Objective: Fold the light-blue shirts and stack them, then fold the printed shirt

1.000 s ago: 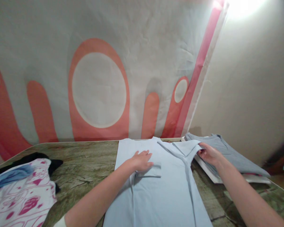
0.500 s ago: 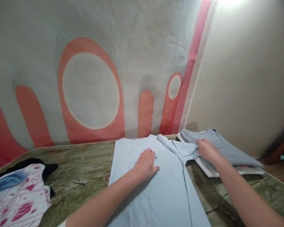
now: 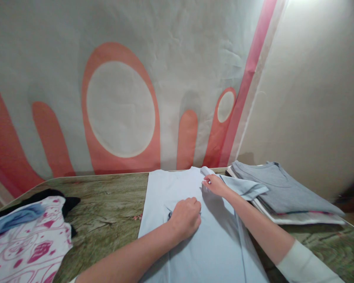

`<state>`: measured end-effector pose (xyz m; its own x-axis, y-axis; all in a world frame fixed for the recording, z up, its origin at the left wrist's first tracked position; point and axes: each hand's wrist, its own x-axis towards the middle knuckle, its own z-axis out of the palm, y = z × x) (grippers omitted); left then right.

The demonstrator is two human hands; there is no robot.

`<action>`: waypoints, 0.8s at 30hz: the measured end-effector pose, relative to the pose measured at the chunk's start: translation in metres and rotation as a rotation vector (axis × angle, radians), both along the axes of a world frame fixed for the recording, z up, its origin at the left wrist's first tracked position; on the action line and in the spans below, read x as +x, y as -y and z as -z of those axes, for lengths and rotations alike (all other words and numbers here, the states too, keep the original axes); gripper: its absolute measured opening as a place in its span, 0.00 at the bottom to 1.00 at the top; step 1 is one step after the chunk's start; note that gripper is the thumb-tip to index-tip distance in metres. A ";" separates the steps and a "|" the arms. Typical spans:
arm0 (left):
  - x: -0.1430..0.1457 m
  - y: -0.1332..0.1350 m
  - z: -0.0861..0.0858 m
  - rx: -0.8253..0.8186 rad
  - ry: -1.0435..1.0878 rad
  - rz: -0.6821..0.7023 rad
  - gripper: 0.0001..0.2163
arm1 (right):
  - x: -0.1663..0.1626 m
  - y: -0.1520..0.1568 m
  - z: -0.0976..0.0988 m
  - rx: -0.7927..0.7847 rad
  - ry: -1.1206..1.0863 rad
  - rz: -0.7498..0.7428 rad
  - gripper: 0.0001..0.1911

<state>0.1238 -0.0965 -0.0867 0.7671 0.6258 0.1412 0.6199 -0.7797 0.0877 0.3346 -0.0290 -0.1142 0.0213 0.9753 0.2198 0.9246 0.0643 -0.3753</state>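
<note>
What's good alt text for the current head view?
Pale blue shirt spread on a wood-patterned table, a person's left hand curled over its middle and right hand near its far edge. At right, a folded stack topped by a grey garment; at left, a loose pile with a pink-printed white garment.

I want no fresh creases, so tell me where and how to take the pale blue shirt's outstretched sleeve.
Pinch the outer end of the sleeve, probably best from the right: it juts out from the pale blue shirt toward the grey shirt with its hem edge exposed, while the right forearm crosses its near side.
</note>
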 end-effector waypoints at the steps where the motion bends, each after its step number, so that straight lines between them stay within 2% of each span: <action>1: -0.001 0.000 -0.002 -0.012 0.026 -0.002 0.04 | 0.000 -0.006 0.002 -0.013 0.000 -0.007 0.14; 4: -0.003 -0.001 -0.003 -0.045 0.102 0.007 0.06 | -0.003 -0.014 0.006 -0.055 -0.005 -0.033 0.11; 8: -0.004 -0.002 0.005 -0.154 0.153 0.006 0.07 | -0.011 -0.012 0.011 -0.064 -0.014 -0.029 0.09; 10: -0.004 -0.001 0.008 -0.217 0.172 0.048 0.08 | -0.013 -0.009 0.012 -0.041 -0.020 -0.011 0.09; 13: -0.005 0.000 0.009 -0.278 0.212 0.146 0.15 | -0.006 -0.005 0.004 -0.011 -0.002 0.014 0.11; 15: -0.007 -0.004 0.008 -0.248 0.210 0.129 0.19 | 0.011 0.000 -0.007 -0.026 0.046 0.036 0.14; 19: -0.013 -0.020 0.015 -0.103 0.095 -0.029 0.23 | 0.071 0.027 -0.031 -0.123 0.150 0.104 0.13; 22: -0.017 -0.030 0.026 -0.100 0.003 -0.052 0.26 | 0.114 0.055 -0.038 -0.236 0.269 0.164 0.14; 24: -0.017 -0.033 0.032 -0.111 -0.032 -0.044 0.28 | 0.133 0.069 -0.037 -0.227 0.302 0.197 0.17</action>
<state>0.1063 -0.0636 -0.1186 0.7413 0.6696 0.0454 0.6574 -0.7381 0.1516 0.4675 -0.0978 -0.0773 0.1800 0.9834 0.0248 0.9816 -0.1779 -0.0700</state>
